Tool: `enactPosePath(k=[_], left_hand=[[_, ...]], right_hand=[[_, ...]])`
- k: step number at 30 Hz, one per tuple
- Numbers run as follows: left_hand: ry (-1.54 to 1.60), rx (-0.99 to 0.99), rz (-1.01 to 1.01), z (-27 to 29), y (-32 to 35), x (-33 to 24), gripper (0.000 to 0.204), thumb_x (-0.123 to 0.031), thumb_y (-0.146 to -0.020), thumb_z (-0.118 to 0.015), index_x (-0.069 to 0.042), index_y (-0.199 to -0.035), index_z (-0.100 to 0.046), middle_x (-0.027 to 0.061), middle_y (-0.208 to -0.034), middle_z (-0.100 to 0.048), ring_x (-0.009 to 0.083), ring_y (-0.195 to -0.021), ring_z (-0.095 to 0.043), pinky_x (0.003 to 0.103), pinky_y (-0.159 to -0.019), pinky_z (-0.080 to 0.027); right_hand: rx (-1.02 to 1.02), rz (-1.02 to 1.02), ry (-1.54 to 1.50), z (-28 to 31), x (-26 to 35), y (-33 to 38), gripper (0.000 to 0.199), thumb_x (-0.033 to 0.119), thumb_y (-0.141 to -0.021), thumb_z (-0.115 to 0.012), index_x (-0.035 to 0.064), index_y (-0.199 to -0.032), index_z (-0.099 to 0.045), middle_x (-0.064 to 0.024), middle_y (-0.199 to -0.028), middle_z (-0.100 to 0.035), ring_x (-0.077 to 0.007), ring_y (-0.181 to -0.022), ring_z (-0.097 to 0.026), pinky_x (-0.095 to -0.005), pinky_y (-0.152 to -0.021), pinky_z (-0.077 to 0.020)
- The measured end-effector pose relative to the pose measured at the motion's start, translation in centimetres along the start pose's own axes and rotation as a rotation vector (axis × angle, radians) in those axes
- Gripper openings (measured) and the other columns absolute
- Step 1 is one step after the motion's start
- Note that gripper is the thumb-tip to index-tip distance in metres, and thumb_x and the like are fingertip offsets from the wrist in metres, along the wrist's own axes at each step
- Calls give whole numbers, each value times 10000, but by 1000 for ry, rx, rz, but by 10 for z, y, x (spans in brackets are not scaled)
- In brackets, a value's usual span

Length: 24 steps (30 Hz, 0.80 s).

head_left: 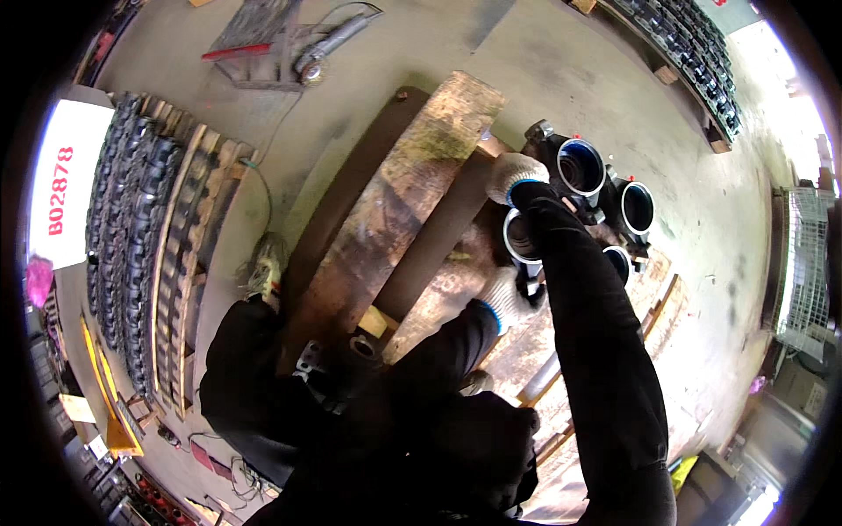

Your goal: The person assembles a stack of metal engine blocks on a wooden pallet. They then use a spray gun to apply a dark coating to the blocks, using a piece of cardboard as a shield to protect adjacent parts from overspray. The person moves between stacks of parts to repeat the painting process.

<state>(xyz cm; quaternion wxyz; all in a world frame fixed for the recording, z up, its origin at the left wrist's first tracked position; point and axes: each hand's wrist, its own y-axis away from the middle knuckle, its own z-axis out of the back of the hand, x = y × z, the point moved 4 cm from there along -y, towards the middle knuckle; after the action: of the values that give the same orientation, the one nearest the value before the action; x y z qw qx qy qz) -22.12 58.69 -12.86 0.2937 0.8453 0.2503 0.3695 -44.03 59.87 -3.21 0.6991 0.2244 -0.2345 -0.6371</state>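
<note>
A black metal casting with a round, silver-rimmed bore [521, 235] sits between a worker's two white-gloved hands, at the right of a low timber stack. The left hand [514, 294] is at its near side, the right hand [517, 175] at its far side. The step in hand appears to be positioning or steadying this part; shifting it would likely call for a firm hold from both sides, clear of its neighbours. Whether either hand grips it cannot be told: the fingers are largely hidden by gloves, sleeves and metal.

Just to the right stand similar black castings, one with a blue-tinted bore [581, 167], another with a dark bore [638, 208]; a third [617, 261] is partly covered by the black right sleeve [592, 324]. A broad, weathered wooden beam [395, 210] slants across at left. At near left, small metal pieces [309, 357] fade into dark clothing; glare washes out the far right.
</note>
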Motion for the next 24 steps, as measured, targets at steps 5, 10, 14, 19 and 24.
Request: enactPosePath(k=[5,10,14,19,24], left_hand=[[-60,83,-96,21,28,-5,66,-163,-980,-552,-112,-988,-593,6,-848,-592,128,-661,-498,260,-600,-492],[-1441,-330,-449,-33,197,-125,306,-391,-988,-590,-92,-1012,-650,-8,-845,-596,108,-719,-510,282,-621,-415],[-1916,-367,-581,-88,266,-158,306,-312,-987,-607,-86,-1190,-576,-32,-821,-543,74,-745,-478,249,-666,-422],[-2362,-465,-583,-45,299,-181,186,-196,-1007,-547,-50,-1122,-546,24,-843,-575,103,-765,-519,282,-698,-456],[-2409,-474,-570,4,326,-186,285,-176,-935,-632,13,-1134,-554,170,-951,-646,263,-875,-623,380,-790,-493]], right_hand=[[-195,-187,-199,29,-20,84,354,305,-858,-576,35,-1034,-722,-214,-1033,-714,-345,-1035,-684,-416,-856,-548],[-167,34,-1412,-50,-44,153,288,255,-992,-563,2,-1120,-613,-34,-885,-649,-99,-762,-582,-256,-715,-514],[-60,58,-1858,-147,22,193,416,8,-931,-624,44,-1317,-474,-70,-1087,-611,-130,-923,-603,-280,-782,-546],[-38,114,-1920,-246,104,193,388,-75,-887,-636,37,-1215,-462,-79,-1024,-594,-153,-937,-609,-314,-781,-545],[-107,182,-1473,-283,129,206,371,-17,-831,-635,2,-1182,-514,-174,-1044,-655,-313,-1009,-655,-392,-879,-523]])
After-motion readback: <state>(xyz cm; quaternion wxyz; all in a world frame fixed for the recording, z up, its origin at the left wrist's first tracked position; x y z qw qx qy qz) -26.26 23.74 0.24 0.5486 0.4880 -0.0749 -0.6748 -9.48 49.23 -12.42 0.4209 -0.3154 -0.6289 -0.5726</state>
